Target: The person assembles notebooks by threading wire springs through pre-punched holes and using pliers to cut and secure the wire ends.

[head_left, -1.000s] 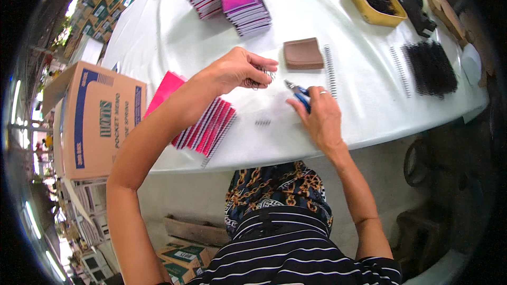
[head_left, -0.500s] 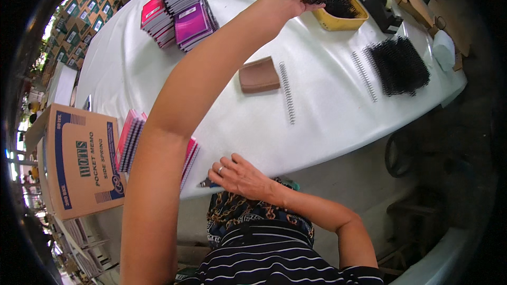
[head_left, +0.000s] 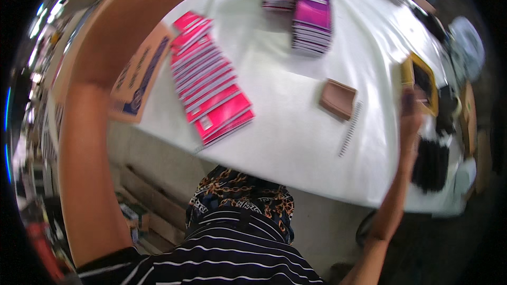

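White table (head_left: 296, 142) w/ notebooks (head_left: 211, 82) (fanned)

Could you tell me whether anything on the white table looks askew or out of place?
The pink notebooks near the front edge are not squared up: the stack has slid into a slanting fan, its lowest ones close to the table edge. The purple and pink stacks further back stand tidy. Motion blur hides finer detail.

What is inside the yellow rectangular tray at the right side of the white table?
The yellow rectangular tray shows only a dark interior; the picture is blurred, so its contents cannot be told. The right hand reaches up beside it and covers its lower near edge.
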